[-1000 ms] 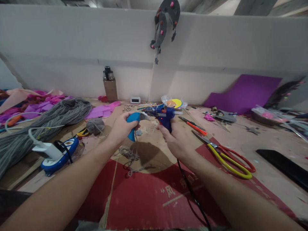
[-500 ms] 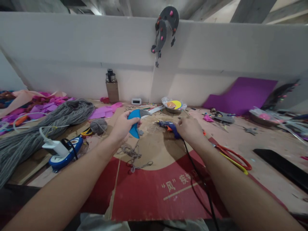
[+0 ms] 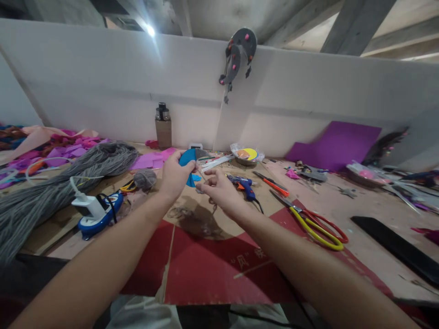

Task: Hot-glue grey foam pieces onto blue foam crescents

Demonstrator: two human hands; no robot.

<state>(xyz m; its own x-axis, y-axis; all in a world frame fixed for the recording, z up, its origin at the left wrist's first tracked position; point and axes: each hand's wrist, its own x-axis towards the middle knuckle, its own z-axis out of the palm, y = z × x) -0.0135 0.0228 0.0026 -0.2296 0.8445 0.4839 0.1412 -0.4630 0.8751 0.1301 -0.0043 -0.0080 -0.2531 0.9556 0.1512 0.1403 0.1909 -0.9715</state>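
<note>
Between the thumb and fingers of my left hand [image 3: 174, 177] is a blue felt crescent [image 3: 187, 157] with a grey felt part at its upper tip. My right hand [image 3: 222, 191] is closed right beside it, pinching a thin grey yarn [image 3: 214, 208] near the crescent's inner edge; the fingers partly hide the yarn. Below both hands, more loose yarn lies in shadow on the cardboard. To the right of my right hand, a blue glue gun [image 3: 247, 188] rests on the work surface, its black cord trailing off.
Orange-handled scissors [image 3: 275, 184] and large red-and-yellow scissors [image 3: 310, 224] lie at the right, beyond them a black flat object [image 3: 394, 246]. A power strip [image 3: 99, 219], a yarn ball [image 3: 145, 179] and a grey yarn bundle [image 3: 78, 178] are at the left. A bowl [image 3: 245, 161] stands behind.
My right hand has left the glue gun and moved left to the felt crescent, where it pinches the yarn. My left hand keeps hold of the crescent. The view has shifted slightly.
</note>
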